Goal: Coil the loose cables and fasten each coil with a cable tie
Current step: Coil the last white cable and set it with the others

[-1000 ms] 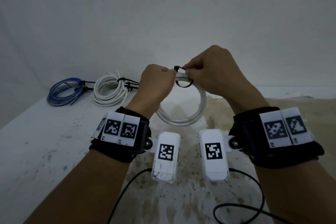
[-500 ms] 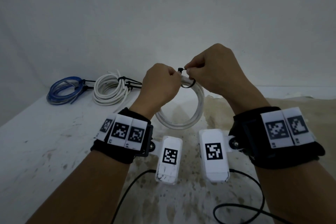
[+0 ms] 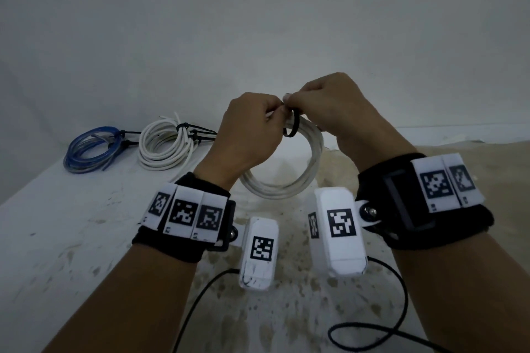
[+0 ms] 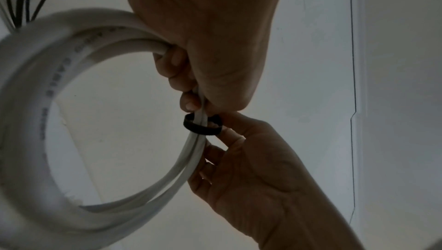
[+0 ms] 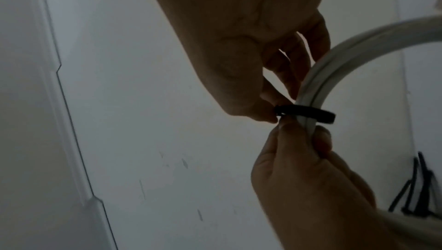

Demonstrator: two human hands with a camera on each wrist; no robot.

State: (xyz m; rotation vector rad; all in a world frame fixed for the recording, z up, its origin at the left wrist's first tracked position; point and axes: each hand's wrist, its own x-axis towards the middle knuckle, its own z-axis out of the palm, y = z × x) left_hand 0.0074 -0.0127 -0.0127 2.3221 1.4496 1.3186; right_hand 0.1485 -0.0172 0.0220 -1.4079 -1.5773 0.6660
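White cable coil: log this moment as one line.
left hand grips white cable coil | right hand pinches black cable tie | tie looped, loose

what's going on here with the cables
A person is tying up a white cable coil held above the table. The left hand grips the coil near its top, while the right hand pinches a black cable tie looped loosely around the strands. At the back left lie a blue coil and another white coil, both already tied.
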